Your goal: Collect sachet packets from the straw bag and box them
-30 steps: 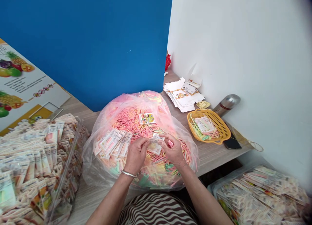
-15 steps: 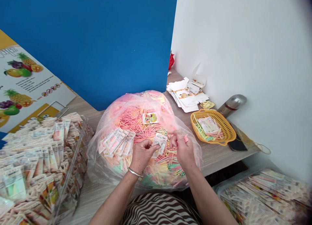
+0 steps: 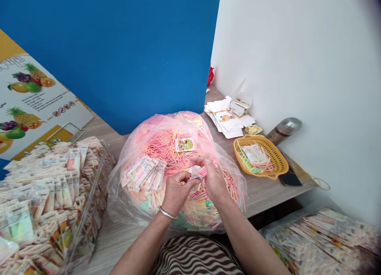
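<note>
My left hand [image 3: 178, 192] pinches a small clear paper-backed packet [image 3: 195, 174] between thumb and fingers. My right hand [image 3: 213, 177] grips a few pink sticks [image 3: 203, 171] right beside that packet, and the two hands almost touch. Under both hands lies a large clear plastic bag [image 3: 175, 215] heaped with thin pink, yellow and green sticks. On the heap rest a bunch of filled packets [image 3: 144, 174] and a small cartoon-printed card [image 3: 184, 145]. A silver bangle [image 3: 167, 213] circles my left wrist.
A clear bin of packets [image 3: 50, 191] stands at left, another [image 3: 320, 241] at lower right. Along the wall on the wooden table [image 3: 256, 197] are a yellow basket [image 3: 261, 156], printed paper cards [image 3: 229, 117], a steel flask [image 3: 284, 131] and a dark phone [image 3: 290, 177].
My right hand has moved left toward my left hand, bringing the pink sticks against the packet. The packet sits lower than before, and the view has shifted slightly.
</note>
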`<state>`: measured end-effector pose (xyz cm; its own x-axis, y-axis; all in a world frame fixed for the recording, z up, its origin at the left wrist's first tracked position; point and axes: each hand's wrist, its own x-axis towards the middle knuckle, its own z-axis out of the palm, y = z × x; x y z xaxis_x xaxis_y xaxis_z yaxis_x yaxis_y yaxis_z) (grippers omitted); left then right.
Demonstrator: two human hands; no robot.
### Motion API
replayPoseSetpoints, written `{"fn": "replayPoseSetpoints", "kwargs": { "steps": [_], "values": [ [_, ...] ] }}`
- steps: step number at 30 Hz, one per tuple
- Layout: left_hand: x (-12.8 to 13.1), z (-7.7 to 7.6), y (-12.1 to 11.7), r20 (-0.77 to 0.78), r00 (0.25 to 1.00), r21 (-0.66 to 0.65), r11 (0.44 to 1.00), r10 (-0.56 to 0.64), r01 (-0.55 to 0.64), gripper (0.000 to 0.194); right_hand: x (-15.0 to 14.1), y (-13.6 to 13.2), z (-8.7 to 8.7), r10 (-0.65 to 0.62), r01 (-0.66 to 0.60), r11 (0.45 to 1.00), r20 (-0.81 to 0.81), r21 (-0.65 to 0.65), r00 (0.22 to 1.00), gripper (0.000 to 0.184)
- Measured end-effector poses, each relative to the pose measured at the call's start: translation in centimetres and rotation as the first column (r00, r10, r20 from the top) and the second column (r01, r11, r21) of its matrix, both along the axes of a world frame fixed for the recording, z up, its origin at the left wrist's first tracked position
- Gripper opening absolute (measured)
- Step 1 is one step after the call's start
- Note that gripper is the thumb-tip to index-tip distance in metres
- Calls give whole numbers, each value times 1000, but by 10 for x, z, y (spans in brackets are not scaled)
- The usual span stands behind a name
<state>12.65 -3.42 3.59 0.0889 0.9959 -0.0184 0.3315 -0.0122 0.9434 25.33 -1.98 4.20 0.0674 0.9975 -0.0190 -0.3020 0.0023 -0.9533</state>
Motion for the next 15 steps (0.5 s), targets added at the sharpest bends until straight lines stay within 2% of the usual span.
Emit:
{"fn": "replayPoseSetpoints", "kwargs": {
  "steps": [3,6,9,12,15],
  "values": [
    [1,3,0,50,993,-24,994,-108,109,27,4,0,0,64,-67,998,158,19,985,54],
    [4,1,1,137,968,-61,973,-211,221,36,10,2,2,116,-135,990,324,40,939,55],
    [7,-8,1,303,945,-60,987,-125,150,38,17,0,7,170,-216,975,452,53,876,54],
    [8,-17,1,417,906,-45,994,-72,99,38,27,-6,16,98,-211,972,632,105,769,45],
    [5,-20,1,453,889,-42,994,-68,98,41,37,-15,25,20,-192,971,751,144,660,56]
  ]
}}
